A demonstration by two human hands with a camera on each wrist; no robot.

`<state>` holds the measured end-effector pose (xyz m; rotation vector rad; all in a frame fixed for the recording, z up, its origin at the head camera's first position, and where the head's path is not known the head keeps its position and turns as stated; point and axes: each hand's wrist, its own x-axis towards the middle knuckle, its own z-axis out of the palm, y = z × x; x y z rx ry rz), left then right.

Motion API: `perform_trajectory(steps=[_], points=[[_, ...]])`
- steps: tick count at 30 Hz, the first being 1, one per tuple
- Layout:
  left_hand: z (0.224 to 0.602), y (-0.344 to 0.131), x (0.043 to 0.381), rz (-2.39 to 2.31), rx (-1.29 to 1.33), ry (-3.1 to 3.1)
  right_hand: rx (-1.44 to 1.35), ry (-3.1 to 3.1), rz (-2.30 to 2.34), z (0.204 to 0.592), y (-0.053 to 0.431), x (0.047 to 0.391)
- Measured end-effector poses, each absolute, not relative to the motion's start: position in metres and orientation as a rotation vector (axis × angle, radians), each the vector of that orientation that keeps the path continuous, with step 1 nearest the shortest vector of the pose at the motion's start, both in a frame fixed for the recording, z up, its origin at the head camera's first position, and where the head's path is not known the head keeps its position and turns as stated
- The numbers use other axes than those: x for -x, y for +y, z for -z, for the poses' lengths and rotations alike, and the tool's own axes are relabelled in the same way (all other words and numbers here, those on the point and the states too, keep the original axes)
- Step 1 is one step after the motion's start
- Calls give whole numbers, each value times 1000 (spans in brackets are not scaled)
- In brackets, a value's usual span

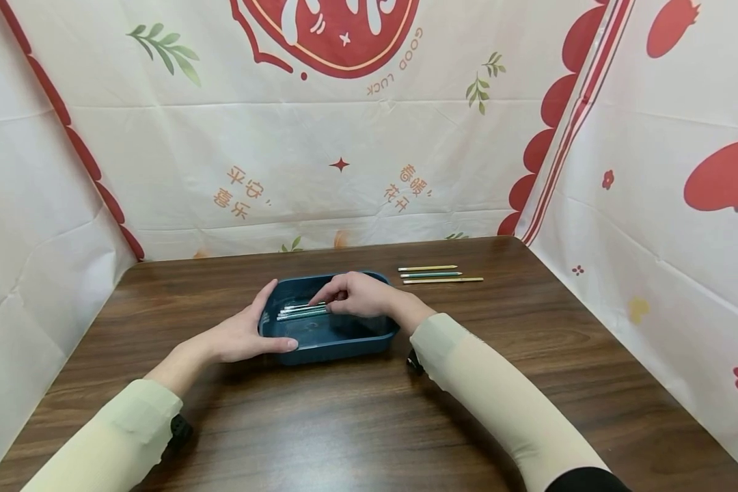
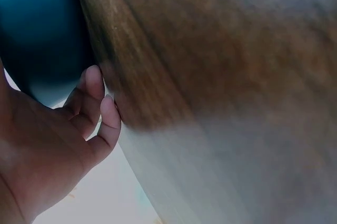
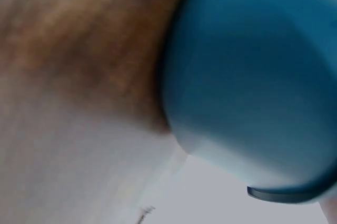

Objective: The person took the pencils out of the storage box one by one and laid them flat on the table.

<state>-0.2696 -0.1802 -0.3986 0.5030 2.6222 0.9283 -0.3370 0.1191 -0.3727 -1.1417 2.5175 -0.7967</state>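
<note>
A dark blue plastic tray (image 1: 338, 350) stands on the table, with several pencils (image 1: 295, 313) lying side by side at its left inside. My left hand (image 1: 242, 335) holds the tray's left end, thumb along the front rim and fingers at the outer wall. In the left wrist view, the fingers (image 2: 95, 84) bend against the blue wall. My right hand (image 1: 363, 295) reaches over the tray's right side, index finger and thumb bent down at the pencils. It covers their right ends, and I cannot tell whether it pinches one. The right wrist view shows mostly the tray's outer wall (image 3: 247, 87).
Behind the tray to the right, three pencils (image 1: 439, 275) lie roughly parallel on the brown wooden table (image 1: 529, 355). A printed white cloth (image 1: 338, 137) hangs along the back edge and both sides.
</note>
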Motion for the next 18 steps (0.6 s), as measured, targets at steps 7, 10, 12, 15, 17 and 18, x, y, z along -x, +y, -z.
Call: perform_trajectory(steps=[7, 10, 12, 15, 17, 18], points=[[397, -179, 270, -923, -492, 2621, 1139, 2548, 835, 356, 128, 335], [398, -179, 271, -921, -491, 2622, 1143, 2548, 855, 350, 134, 334], [399, -180, 271, -920, -491, 2622, 1148, 2552, 861, 348, 138, 333], [400, -180, 271, -923, -496, 2623, 1139, 2552, 876, 344, 146, 331], [400, -181, 271, -922, -499, 2625, 1129, 2555, 884, 342, 152, 329], [400, -181, 271, -921, -499, 2627, 1124, 2557, 886, 341, 155, 328]])
